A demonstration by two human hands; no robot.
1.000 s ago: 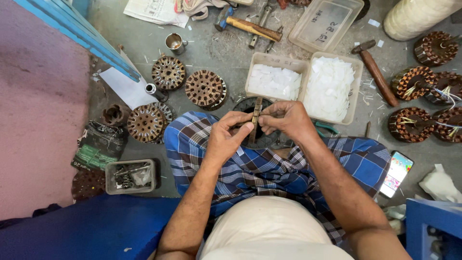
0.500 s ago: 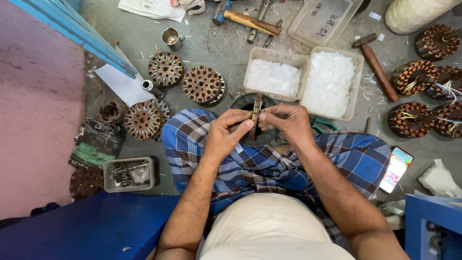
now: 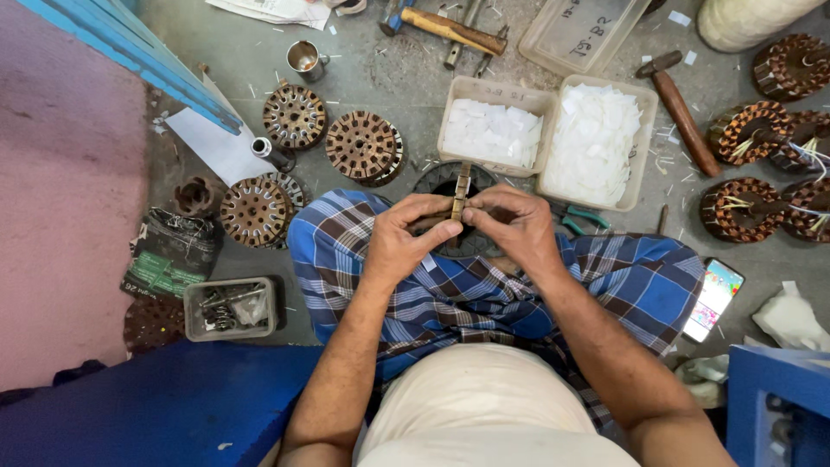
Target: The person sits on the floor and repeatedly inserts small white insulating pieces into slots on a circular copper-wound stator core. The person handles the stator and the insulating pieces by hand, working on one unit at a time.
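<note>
Gripping a wooden stick (image 3: 461, 192), both hands' fingers (image 3: 437, 227) crowd just below the tray rims (image 3: 536, 166).

Both forearms reach forward from my body and converge over my lap, elbows out to the sides. Left hand (image 3: 406, 238): fingers curled inward, thumb pressed toward the centre, back of hand up. Right hand (image 3: 512, 227): mirrors it, fingers bent, knuckles up, thumb tucked to the middle. The two hands meet fingertip to fingertip, touching at the thumbs. Both pinch closed on the same thin stick (image 3: 461, 192), which stands up between them. Wrists roughly level, slightly bent inward. Forearms bare.
</note>
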